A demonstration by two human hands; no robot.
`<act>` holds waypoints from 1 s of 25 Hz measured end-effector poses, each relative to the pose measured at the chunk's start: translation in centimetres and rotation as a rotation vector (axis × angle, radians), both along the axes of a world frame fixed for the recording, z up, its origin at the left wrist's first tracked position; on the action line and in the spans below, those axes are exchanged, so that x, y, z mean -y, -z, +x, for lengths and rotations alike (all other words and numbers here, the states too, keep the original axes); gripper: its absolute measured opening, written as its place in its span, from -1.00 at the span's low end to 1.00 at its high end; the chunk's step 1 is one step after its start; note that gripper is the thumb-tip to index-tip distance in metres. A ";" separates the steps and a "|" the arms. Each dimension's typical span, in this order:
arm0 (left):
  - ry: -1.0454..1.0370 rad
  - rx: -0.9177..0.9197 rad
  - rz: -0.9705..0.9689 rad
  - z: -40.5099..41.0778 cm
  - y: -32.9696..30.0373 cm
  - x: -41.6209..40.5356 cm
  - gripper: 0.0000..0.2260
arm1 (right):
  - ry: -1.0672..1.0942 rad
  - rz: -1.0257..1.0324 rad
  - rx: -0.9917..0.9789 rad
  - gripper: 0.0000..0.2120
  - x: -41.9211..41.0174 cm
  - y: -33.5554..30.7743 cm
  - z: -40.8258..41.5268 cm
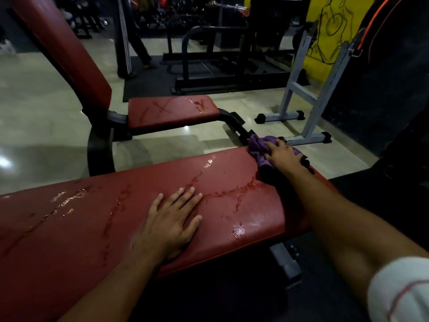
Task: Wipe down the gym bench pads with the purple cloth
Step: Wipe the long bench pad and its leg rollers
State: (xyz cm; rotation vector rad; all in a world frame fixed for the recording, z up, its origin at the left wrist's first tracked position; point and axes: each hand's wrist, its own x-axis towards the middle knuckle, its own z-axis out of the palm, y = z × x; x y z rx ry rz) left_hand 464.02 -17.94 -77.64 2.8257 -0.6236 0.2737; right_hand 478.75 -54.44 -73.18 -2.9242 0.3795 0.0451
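Right hand (282,156) presses purple cloth (260,147), seemingly gripping; left hand (173,219) flat on bench pad (81,228).

pad (232,182) middle: free | left hand (171,219) blocks near edge

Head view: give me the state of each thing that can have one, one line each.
Near bench pad: wet, streaked with liquid, not yet dry.
Far seat pad: wet streaks and droplets on top.
Purple cloth: bunched, pressed on the near pad's far corner.
Right hand: on the cloth, fingers curled over it.
Left hand: flat, fingers spread, resting on the near pad.
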 end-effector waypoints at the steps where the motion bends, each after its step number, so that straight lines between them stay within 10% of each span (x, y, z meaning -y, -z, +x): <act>1: -0.004 -0.004 0.003 0.1 0.0 0.0 -0.46 | -0.008 0.016 0.020 -0.59 -1.0 -0.2 1.2; 9: -0.021 -0.144 0.104 -0.2 -1.6 0.4 -0.35 | -0.597 0.065 0.146 -0.58 -7.8 0.1 -6.4; 19: 0.084 -0.130 0.215 1.8 -1.8 -0.5 -0.36 | 0.009 -0.015 0.149 -0.60 -1.1 0.3 1.9; 25: 0.094 -0.154 0.194 2.0 -1.9 -0.6 -0.36 | -0.409 0.035 0.130 -0.64 -5.1 -0.5 -0.5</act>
